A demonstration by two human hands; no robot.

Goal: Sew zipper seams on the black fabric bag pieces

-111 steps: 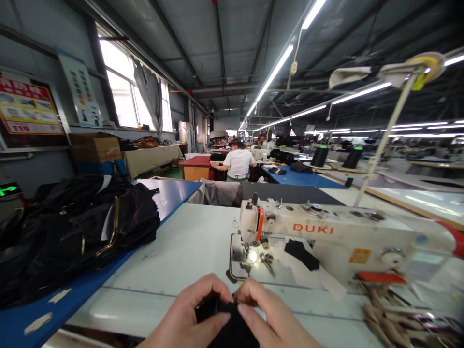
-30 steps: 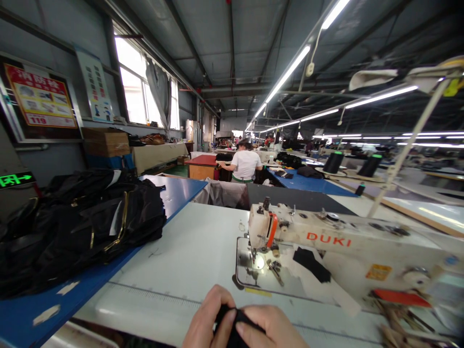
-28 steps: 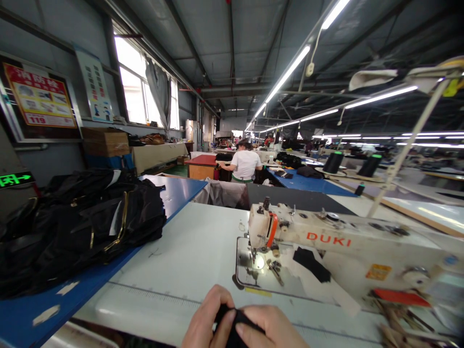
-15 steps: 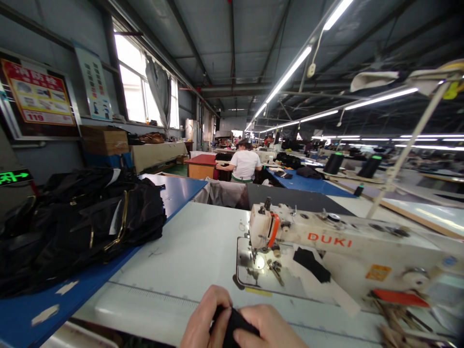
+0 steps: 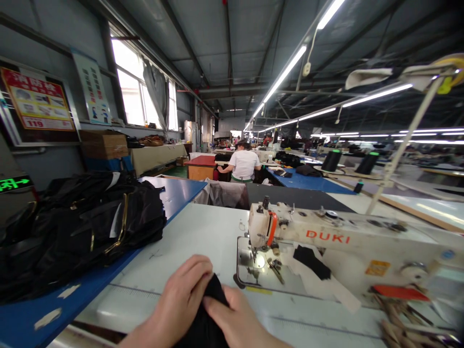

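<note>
Both my hands grip a piece of black fabric (image 5: 208,325) above the front edge of the pale sewing table (image 5: 174,241). My left hand (image 5: 181,295) has its fingers closed round the fabric's upper left side. On the right side, my right hand (image 5: 234,314) pinches the same cloth with the thumb on top. The cloth's lower part hangs toward me and runs out of view. Just beyond and to the right stands a white sewing machine (image 5: 300,232), its lamp lighting the needle plate (image 5: 246,263). A small black fabric scrap (image 5: 312,262) lies on white material by the machine.
A heap of black garments or bags with gold zips (image 5: 83,227) covers the blue table (image 5: 90,295) at left. A thread stand pole (image 5: 406,145) and black thread cones (image 5: 330,161) stand at right. Ahead, a person in a white top (image 5: 244,164) sits facing away.
Both hands have risen and moved left and forward over the table, carrying the black fabric. More of the cloth and of my forearms now shows.
</note>
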